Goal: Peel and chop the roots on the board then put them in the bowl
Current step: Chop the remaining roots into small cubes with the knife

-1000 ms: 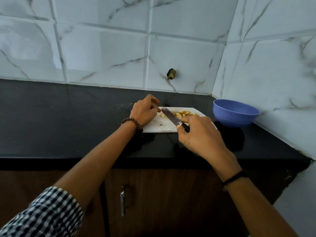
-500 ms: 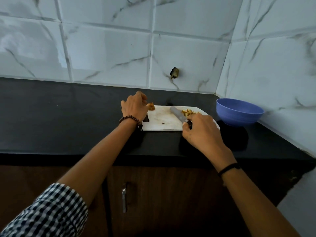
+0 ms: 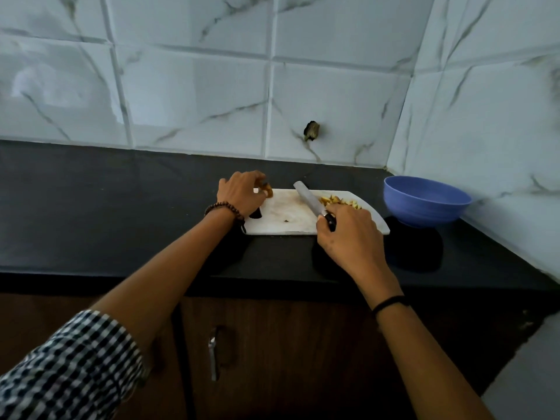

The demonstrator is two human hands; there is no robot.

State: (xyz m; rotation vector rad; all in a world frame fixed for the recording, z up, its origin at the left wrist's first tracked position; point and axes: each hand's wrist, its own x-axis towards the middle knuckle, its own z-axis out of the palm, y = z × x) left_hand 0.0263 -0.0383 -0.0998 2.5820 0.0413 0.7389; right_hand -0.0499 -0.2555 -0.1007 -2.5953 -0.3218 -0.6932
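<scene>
"Roots: where are they in this kitchen picture?"

"Start wide. A black stone counter [image 3: 121, 213] runs below marble-patterned wall tiles. On it lies a white rectangular cutting board [image 3: 288, 215], and near its right end sits a round blue bowl [image 3: 424, 204]; whether it holds anything cannot be told. The person's right hand [image 3: 348, 237] is curled round the black handle of a steel-bladed kitchen knife [image 3: 307, 197], whose blade slants up and left over the board. The left hand [image 3: 242, 194], at the board's far left corner, pinches a small brownish piece of root [image 3: 268, 190] in bent fingertips. A heap of pale yellow chopped bits [image 3: 339, 202] lies on the board's far right, just beside the blade."

"And the step in hand?"

"By appearances, bringing a fresh piece to the knife. Whether its skin is off is too small to tell."

"How is that done well?"

"Check for peel first. Set the piece flat side down on the bare middle of the board so it cannot roll, and tuck the left fingertips back from the edge. Cut away from the heap, keeping it clear of the board's rim."
</scene>
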